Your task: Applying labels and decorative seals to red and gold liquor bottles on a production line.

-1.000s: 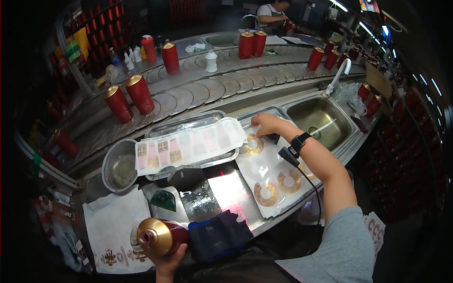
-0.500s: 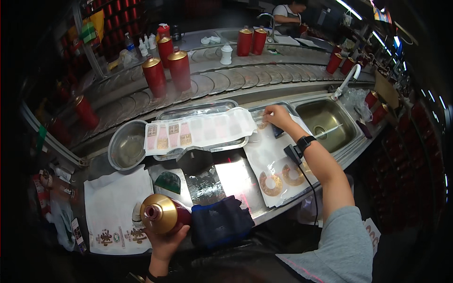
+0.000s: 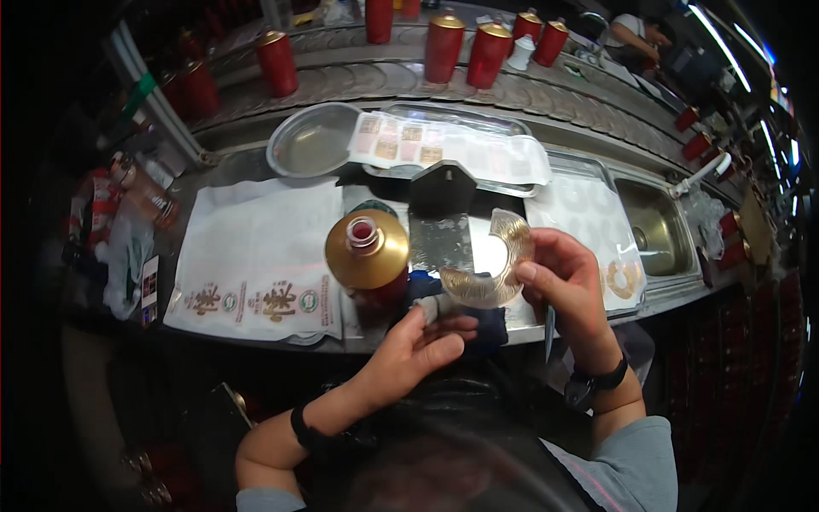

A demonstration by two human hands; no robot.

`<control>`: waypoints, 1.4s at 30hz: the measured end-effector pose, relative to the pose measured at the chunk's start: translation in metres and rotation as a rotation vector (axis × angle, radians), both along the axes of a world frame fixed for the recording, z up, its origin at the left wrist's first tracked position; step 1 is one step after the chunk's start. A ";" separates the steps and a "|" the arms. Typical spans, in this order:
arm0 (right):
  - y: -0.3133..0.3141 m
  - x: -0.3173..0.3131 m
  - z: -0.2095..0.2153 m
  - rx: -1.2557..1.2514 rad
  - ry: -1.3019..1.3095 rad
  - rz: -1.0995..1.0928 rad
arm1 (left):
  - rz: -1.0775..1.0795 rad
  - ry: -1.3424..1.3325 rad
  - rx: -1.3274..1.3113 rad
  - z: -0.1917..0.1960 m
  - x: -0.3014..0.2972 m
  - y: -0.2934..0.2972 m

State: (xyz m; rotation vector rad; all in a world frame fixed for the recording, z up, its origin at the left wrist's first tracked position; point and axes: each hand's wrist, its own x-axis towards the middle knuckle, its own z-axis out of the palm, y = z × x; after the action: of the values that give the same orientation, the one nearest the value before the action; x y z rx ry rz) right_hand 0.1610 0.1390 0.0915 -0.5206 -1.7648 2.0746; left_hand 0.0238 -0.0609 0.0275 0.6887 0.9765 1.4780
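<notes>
My right hand (image 3: 567,286) pinches a C-shaped gold decal (image 3: 512,235) at its right side, above the bench. A thin dark tool (image 3: 549,333) shows just below that hand; whether the hand holds it I cannot tell. My left hand (image 3: 418,350) has its fingers stretched out and apart, with a pale cover (image 3: 437,305) on one fingertip close to the decal's lower edge. Just beyond the left hand, a red bottle (image 3: 368,256) with a gold shoulder and open neck stands upright. A dark blue cloth (image 3: 490,328) lies partly hidden behind the hands.
White decal sheets (image 3: 256,230) lie left, more sheets (image 3: 576,205) right beside a sink (image 3: 648,226). Behind are a metal bowl (image 3: 311,141), a tray (image 3: 512,183) with decal strips and a dark angled block (image 3: 442,189). Red bottles (image 3: 444,47) stand on a conveyor; another person (image 3: 631,38) works beyond.
The right hand has come back from the right-hand sheet with a gold decal in it. My left hand has let go of the bottle, which now stands upright. The view has shifted.
</notes>
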 end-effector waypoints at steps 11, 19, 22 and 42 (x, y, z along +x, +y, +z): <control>-0.077 -0.031 -0.008 0.261 0.230 0.116 | 0.612 0.214 0.178 0.043 -0.016 -0.044; -0.055 -0.093 -0.016 0.466 0.264 -0.053 | 0.895 0.586 0.221 0.026 -0.060 -0.018; -0.052 -0.103 -0.021 0.453 0.208 -0.085 | 0.908 0.599 0.222 0.023 -0.071 -0.012; -0.053 -0.114 -0.029 0.173 0.222 0.091 | 0.755 0.282 0.428 0.009 -0.070 -0.009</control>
State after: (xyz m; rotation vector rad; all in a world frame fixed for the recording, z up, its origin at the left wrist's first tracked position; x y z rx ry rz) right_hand 0.0475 0.0859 0.0625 -0.1569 -1.8418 1.9293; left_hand -0.0464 -0.0696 0.0368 0.9036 1.2217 2.3428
